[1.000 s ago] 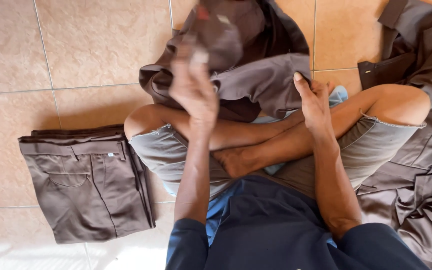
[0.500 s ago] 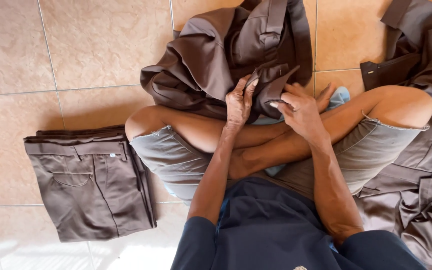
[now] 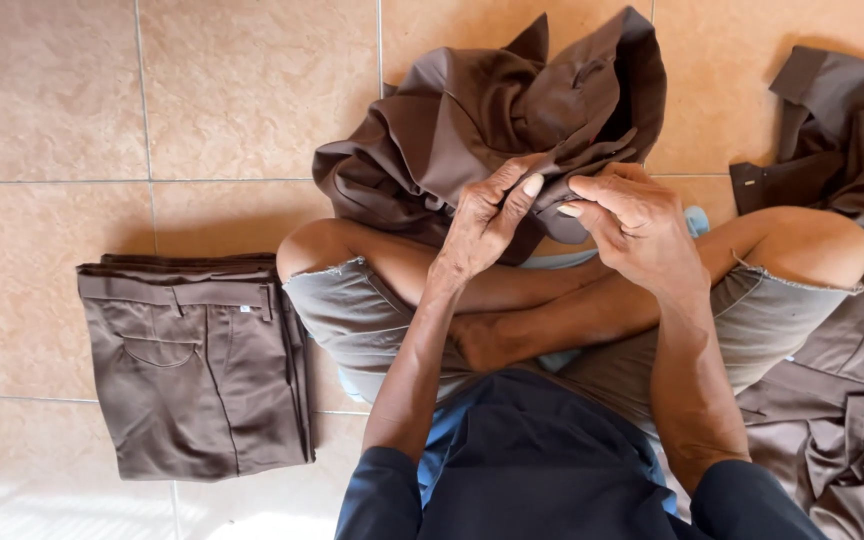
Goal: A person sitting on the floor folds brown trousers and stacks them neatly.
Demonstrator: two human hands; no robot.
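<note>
**Both Hands Gripping Crumpled Brown Trousers Over Crossed Legs**

Fingers (image 3: 512, 195) of the left hand (image 3: 482, 225) are pinching a fold of the crumpled brown trousers (image 3: 492, 120), the thumb pressing the cloth against the curled fingertips. The right hand (image 3: 637, 230) is lying just beside it, its fingers clenching the same edge of fabric, so both hands are grasping the garment at nearly one spot, close together but not overlapping.

The crumpled brown trousers are bunching in a loose heap on the tiled floor (image 3: 152, 90), right in front of the person's crossed bare legs and partly resting on the knees. The person is sitting cross-legged in grey shorts and a dark blue top.

To the person's left, a stack of folded brown trousers (image 3: 197, 370) is lying flat on the tiles, well apart from the hands. A tiny pale label (image 3: 246, 309), squarish, is showing on its waistband; any print on it is too small to tell.

To the right, a pile of unfolded brown garments (image 3: 852, 300) is spreading beside the right knee, touching the leg.
</note>
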